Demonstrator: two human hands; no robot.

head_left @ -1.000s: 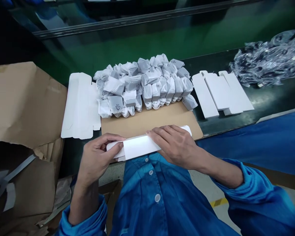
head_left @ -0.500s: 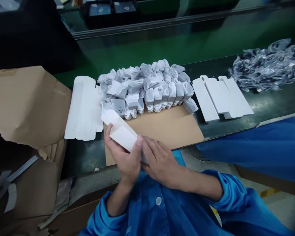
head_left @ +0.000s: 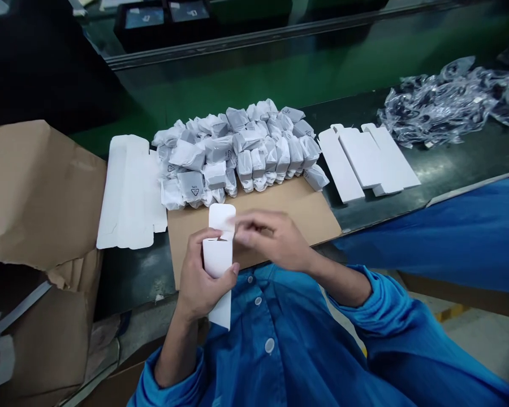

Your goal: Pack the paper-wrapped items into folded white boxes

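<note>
A narrow white carton (head_left: 218,259) stands nearly upright in front of my body, its top flap raised and the upper end not closed. My left hand (head_left: 201,277) is wrapped around it, thumb across the front and fingers behind the left side. At the raised flap, my right hand (head_left: 275,237) has its fingertips against or just beside the carton's right edge. Motion smears those fingertips, so their grip is unclear. Beyond the hands, many small bagged white pieces (head_left: 246,161) are heaped on a brown cardboard sheet (head_left: 280,206).
Flat white carton blanks (head_left: 125,192) lie to the left, with more white cartons (head_left: 369,161) to the right. Clear plastic-bagged items (head_left: 445,107) are piled at far right. A big torn cardboard box (head_left: 42,186) stands left; someone's blue sleeve or clothing (head_left: 441,237) is at right.
The carton has been turned from a slant to nearly upright, its flap now raised. My right hand has moved from the carton's lower end up to the flap.
</note>
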